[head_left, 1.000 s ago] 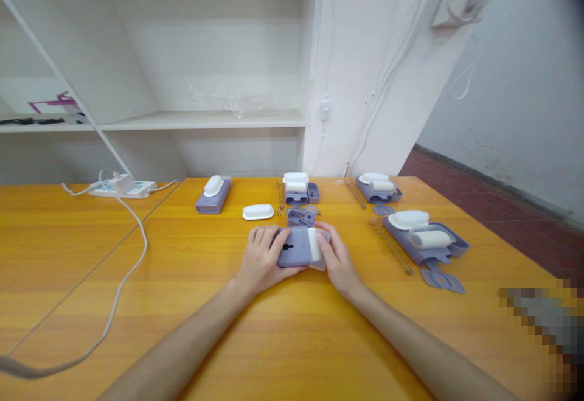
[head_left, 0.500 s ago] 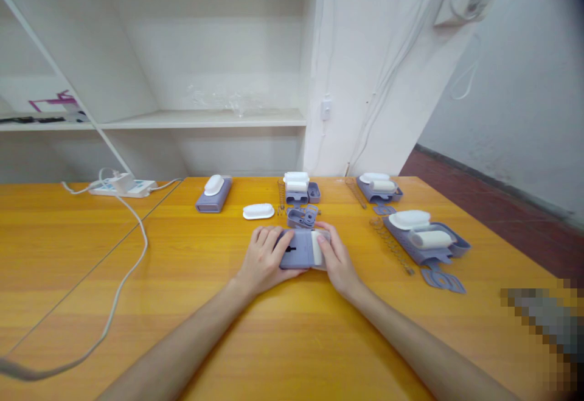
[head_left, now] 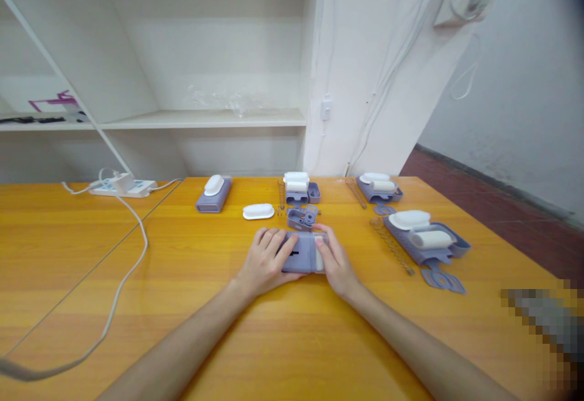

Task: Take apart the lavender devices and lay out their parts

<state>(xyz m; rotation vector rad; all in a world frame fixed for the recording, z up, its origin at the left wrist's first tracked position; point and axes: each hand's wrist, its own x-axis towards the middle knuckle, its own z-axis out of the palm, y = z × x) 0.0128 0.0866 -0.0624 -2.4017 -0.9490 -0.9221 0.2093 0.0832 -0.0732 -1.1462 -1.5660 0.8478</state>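
Between both hands lies a flat purple-grey plastic case (head_left: 301, 255) with a small black arrow-like mark and a whitish section at its right end. My left hand (head_left: 269, 258) grips the left end, thumb on top. My right hand (head_left: 336, 262) holds the right end, its thumb pressing on the whitish section. Just beyond the case are loose purple parts (head_left: 302, 217), including a small tray-like piece and a ring. Left of them rests a white oval piece (head_left: 258, 211). What lies under the case is hidden.
Purple housings with white pieces stand at the back centre (head_left: 296, 189), back right (head_left: 378, 187) and right (head_left: 424, 237). Coil springs (head_left: 392, 246) lie beside them. One purple case (head_left: 214, 194) carries a white oval. A power strip (head_left: 123, 185) with cable is at left.
The case has moved slightly nearer to me, and less of its whitish right section shows. Both hands keep their hold; the surrounding parts have stayed put.
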